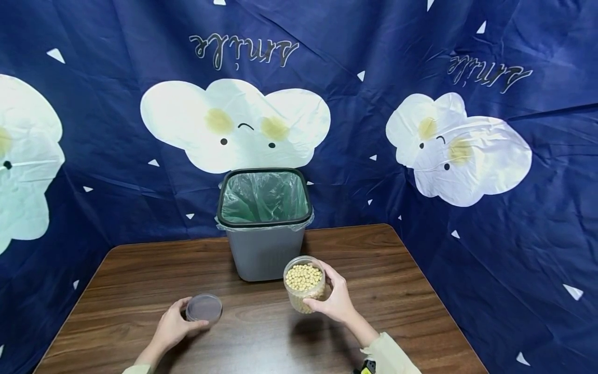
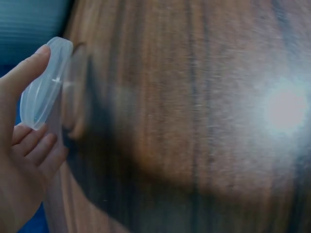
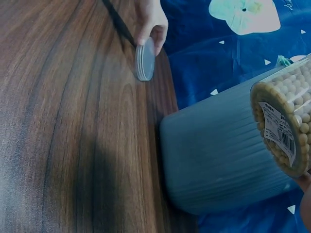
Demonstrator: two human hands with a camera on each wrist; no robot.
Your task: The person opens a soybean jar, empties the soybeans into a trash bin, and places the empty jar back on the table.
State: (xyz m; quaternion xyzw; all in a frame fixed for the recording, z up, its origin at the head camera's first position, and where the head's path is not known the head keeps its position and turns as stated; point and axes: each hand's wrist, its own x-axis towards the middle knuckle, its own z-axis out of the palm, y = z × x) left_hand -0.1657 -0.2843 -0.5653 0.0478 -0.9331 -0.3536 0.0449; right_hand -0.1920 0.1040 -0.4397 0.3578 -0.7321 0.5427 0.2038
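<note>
My right hand (image 1: 336, 298) grips a clear plastic jar (image 1: 296, 299) from its right side, thumb at the front. Small round pale yellow balls (image 1: 303, 277), which look like soybeans, fill much of the jar, whose top is uncovered. The jar is held above the table in front of the bin; a printed label (image 3: 278, 131) shows on its underside in the right wrist view. At the left, my left hand (image 1: 174, 327) pinches a round translucent lid (image 1: 204, 307) by its edge, just off the table. The left wrist view shows the lid (image 2: 46, 87) between thumb and fingers.
A grey bin (image 1: 266, 252) with a black rim and a green-tinted liner bag (image 1: 263, 197) stands at the back of the wooden table (image 1: 374, 270). Behind and beside it hangs a dark blue cloth (image 1: 355, 197) with white clouds and upside-down lettering.
</note>
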